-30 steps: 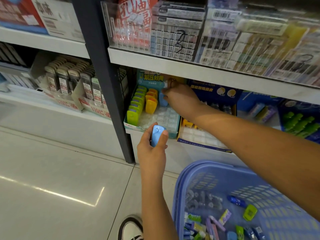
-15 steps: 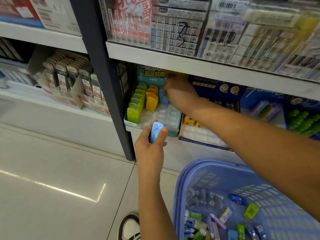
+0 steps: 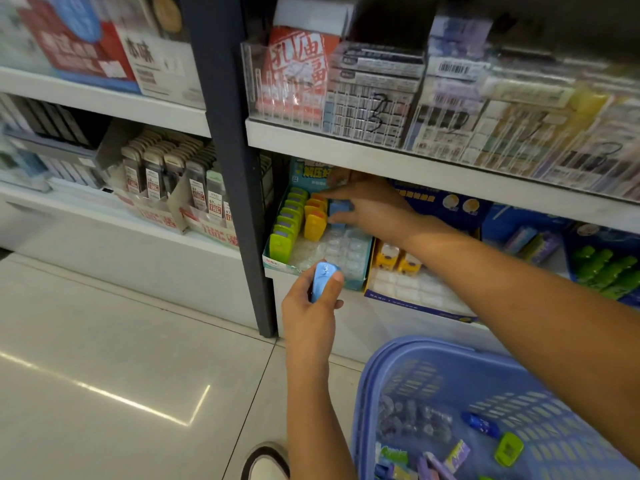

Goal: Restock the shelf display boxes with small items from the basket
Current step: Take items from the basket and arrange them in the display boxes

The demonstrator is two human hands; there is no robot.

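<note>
left hand (image 3: 311,308) tight round a blue item (image 3: 322,281) — right hand (image 3: 369,206) deep in the display box (image 3: 353,282), grip unclear

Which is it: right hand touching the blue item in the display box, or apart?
Touching. Head view: the right hand pinches the boxed blue item between thumb and fingers, no gap visible.

basket (image 3: 457,365) cut off at bottom edge, shoe (image 3: 268,462) half cropped, upper packets (image 3: 519,133) blurred

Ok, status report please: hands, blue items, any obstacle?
Left hand holds small light-blue plastic item. Right hand on another blue item in teal cardboard display box, grip unclear. Front slots free.
</note>
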